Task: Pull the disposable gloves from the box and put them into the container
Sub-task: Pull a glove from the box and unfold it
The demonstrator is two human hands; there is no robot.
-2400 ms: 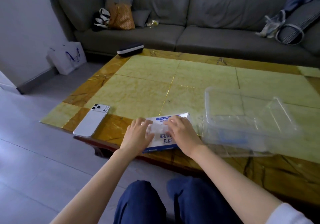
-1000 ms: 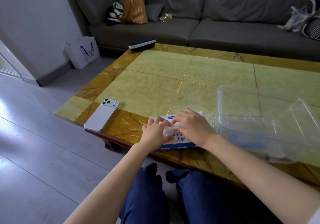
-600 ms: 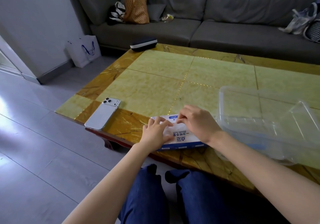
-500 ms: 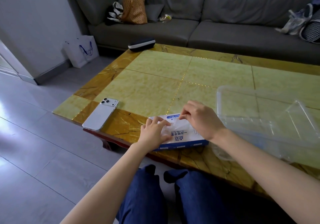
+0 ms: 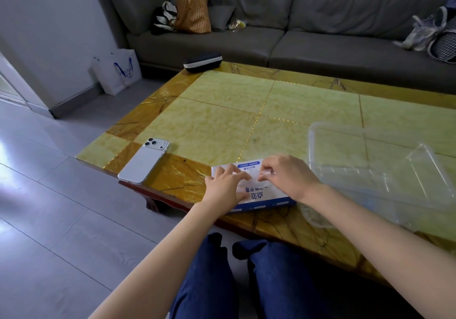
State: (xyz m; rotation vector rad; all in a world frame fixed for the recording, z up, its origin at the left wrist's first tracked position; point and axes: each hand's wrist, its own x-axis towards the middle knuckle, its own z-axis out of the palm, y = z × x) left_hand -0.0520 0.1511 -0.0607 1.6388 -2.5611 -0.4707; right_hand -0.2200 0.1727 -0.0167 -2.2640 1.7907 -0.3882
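Grey sofa (image 5: 271, 37) runs across the top of the frame, with a brown bag (image 5: 193, 15) on its left seat. Below it, the yellow-tiled desk (image 5: 246, 111) with brown border fills the middle and right.

On the desk, right of centre, stands the clear plastic container (image 5: 345, 151), open at the top. A clear panel is tilted up at its right end; you cannot tell whether it is a lid. Crumpled clear film shows at the container's lower left corner; whether it is inside or beneath cannot be judged.

A white paper bag (image 5: 118, 72) stands on the floor at upper left, against the wall.

The box (image 5: 261, 195), white with blue print and a blue edge, lies flat at the desk's near edge, lower centre, just left of the container.

A white phone (image 5: 145, 162) lies face down near the desk's lower left corner, apart from the box. A dark case (image 5: 202, 62) sits at the desk's upper left corner.

Your left hand (image 5: 225, 186) rests on the left part of the box, fingers extended and spread. The grip is wide, pressing down, holding nothing. Your right hand (image 5: 288, 175) is over the box's upper part, grip narrow: thumb and fingertips pinch a clear glove (image 5: 264, 175). The glove lies at the box top, apart from the container
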